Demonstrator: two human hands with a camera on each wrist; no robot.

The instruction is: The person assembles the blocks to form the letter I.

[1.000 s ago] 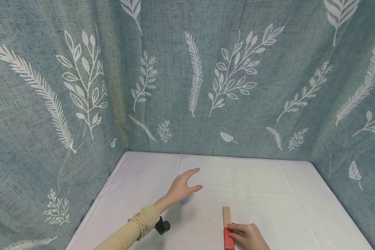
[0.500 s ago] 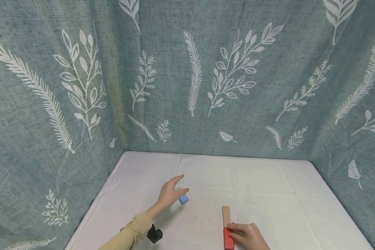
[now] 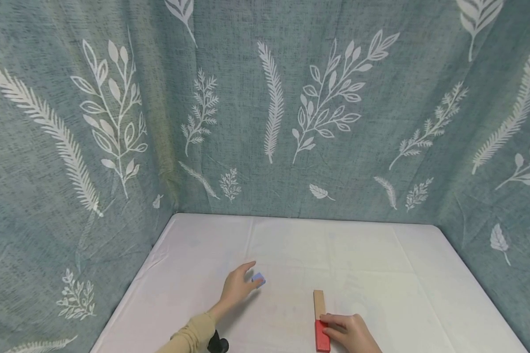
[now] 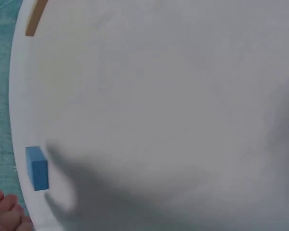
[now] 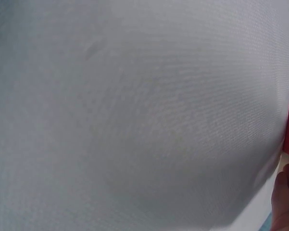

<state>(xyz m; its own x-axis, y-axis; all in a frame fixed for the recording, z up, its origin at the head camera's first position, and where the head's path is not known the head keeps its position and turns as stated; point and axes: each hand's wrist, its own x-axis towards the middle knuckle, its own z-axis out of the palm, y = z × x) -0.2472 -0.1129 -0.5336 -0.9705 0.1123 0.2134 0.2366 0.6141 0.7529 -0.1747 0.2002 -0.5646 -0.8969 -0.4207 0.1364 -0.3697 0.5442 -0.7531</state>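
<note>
My left hand (image 3: 237, 287) hovers just left of a small blue block (image 3: 259, 277), thumb and fingers spread apart. In the head view the thumb overlaps the near side of the block. The left wrist view has the blue block (image 4: 37, 168) on the cloth, with fingertips (image 4: 9, 211) at the left edge and apart from it. My right hand (image 3: 351, 331) pinches a red block (image 3: 322, 337) between thumb and fingers. The red block lies on the table, and a tan wooden block (image 3: 319, 304) extends from its far end in line with it.
A white cloth covers the table (image 3: 371, 264). Teal curtains (image 3: 247, 122) with white leaf prints stand behind it and along both sides. A black camera mount (image 3: 218, 343) sits at the left wrist.
My left hand has moved left, toward me and down, to the blue block, which it had mostly hidden a second ago. My right hand stays on the red block.
</note>
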